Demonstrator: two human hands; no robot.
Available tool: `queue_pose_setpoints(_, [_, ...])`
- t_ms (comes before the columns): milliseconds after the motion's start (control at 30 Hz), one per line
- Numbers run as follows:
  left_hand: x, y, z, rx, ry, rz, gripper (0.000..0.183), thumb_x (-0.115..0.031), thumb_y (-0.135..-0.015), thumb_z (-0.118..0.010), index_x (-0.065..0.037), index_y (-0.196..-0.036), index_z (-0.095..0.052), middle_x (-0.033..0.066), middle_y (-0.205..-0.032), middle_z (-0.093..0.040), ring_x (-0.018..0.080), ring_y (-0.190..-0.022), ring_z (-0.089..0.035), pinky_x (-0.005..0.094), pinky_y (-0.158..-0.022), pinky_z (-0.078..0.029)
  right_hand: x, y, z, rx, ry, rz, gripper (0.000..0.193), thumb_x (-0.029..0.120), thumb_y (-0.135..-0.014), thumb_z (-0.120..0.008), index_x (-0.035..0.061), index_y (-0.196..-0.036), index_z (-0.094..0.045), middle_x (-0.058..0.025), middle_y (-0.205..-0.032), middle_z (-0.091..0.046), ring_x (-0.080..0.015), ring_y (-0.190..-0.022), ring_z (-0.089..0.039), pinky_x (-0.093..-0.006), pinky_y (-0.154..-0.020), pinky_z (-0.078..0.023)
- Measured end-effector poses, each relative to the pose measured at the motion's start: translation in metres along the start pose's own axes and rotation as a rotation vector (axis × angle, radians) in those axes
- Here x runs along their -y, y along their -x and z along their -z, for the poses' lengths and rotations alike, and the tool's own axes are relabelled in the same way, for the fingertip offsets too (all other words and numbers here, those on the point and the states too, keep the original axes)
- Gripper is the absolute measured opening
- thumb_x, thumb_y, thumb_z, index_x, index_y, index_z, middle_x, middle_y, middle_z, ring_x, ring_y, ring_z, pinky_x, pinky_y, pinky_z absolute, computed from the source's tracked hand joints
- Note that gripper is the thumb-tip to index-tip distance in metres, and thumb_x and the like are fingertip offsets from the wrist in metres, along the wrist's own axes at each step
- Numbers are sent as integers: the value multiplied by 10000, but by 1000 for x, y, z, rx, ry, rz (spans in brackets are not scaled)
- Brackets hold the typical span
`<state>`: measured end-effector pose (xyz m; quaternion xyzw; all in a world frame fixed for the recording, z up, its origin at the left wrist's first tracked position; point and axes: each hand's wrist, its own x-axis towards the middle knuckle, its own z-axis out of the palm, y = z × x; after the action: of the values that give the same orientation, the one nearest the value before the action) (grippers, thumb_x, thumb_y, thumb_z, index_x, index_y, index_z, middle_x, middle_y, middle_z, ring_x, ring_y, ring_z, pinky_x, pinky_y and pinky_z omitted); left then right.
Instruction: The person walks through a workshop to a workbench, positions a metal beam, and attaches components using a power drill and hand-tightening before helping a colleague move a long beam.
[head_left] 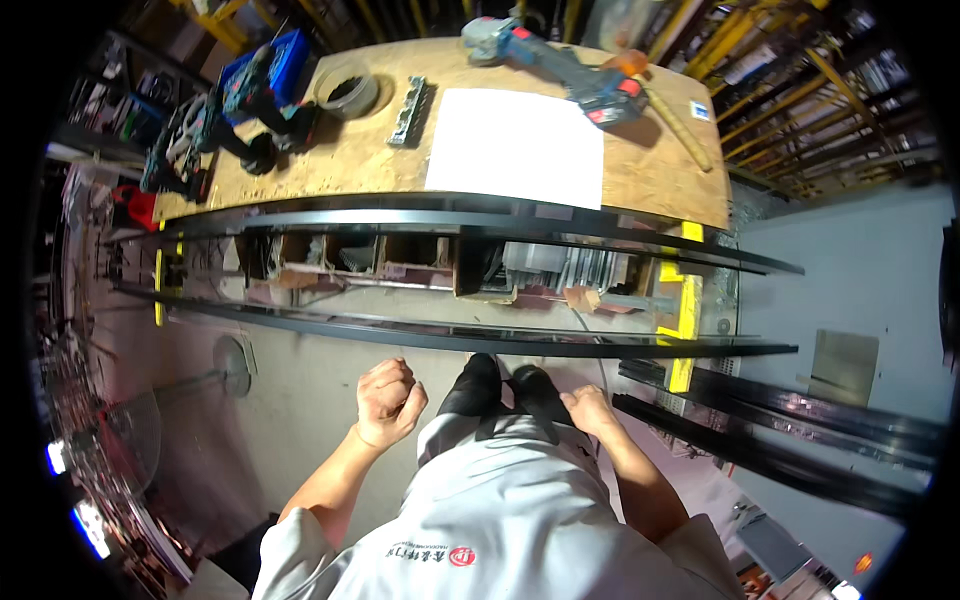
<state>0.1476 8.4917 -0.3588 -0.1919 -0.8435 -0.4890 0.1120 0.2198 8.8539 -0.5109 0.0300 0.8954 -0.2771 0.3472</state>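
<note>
My left hand (391, 403) is closed in a fist in front of my body, over the floor, with nothing seen in it. Beside my right thigh is my right hand (588, 409), its fingers curled in and no object showing. Both hands are apart from the long black metal profiles. The near profile (450, 337) and the far profile (450, 218) lie crosswise in front of me on yellow supports (688, 310). Behind them stands a wooden workbench (660, 165) with a white sheet of paper (515, 145) on top.
An angle grinder (560, 75), a hammer (680, 125), a tub of dark screws (346, 88), a slotted metal piece (408, 110), cordless drills (260, 105) and a blue bin (290, 65) sit on the bench. Boxes (415, 255) fill the shelf below. More black profiles (780, 430) lie at right.
</note>
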Motion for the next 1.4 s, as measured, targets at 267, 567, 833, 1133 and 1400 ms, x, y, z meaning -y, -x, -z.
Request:
queue_pose_setpoints(267, [-24, 120, -28, -53, -80, 642, 266, 57, -771, -687, -4, -600, -492, 125, -654, -594, 292, -606, -590, 384, -574, -486, -59, -164, -187, 66, -590, 226, 442, 314, -997, -543, 29, -1333, -570, -189, -1441, -548, -350, -1311, -520, -459, -1118, -405])
queue_pose_setpoints(567, [-7, 295, -109, -188, 196, 1595, 311, -145, -833, -650, 47, -621, -528, 161, -540, -456, 180, -509, -429, 400, -534, -410, -44, -239, -235, 8, -20, 94, 316, 258, -1001, -544, -14, -1109, -663, -193, -1014, -697, -317, -939, -662, -407, -845, -521])
queue_pose_setpoints(833, [88, 467, -232, -165, -4, 1600, 270, -196, -839, -658, 33, -696, -647, 243, -709, -650, 405, -680, -653, 493, -682, -528, 33, -347, -206, -552, 5, 166, 492, 374, -1007, -579, -112, -997, -661, -256, -899, -710, -395, -800, -655, -481, -795, -497])
queue_pose_setpoints(1133, [93, 520, -333, -485, -131, 1407, 200, -11, -737, -671, -47, -631, -505, 164, -731, -557, 388, -714, -545, 499, -637, -456, 11, -529, -224, -293, -351, -425, 543, 414, -1001, -637, -40, -1295, -588, -166, -1339, -631, -291, -1227, -587, -493, -1005, -484])
queue_pose_setpoints(1400, [138, 464, -319, -527, -214, 1325, 153, 67, -607, -632, -39, -623, -523, 135, -664, -550, 349, -628, -535, 454, -585, -446, -32, -635, -248, 35, -316, -169, 361, 254, -954, -691, -8, -1201, -659, -139, -1134, -714, -285, -965, -709, -399, -823, -583])
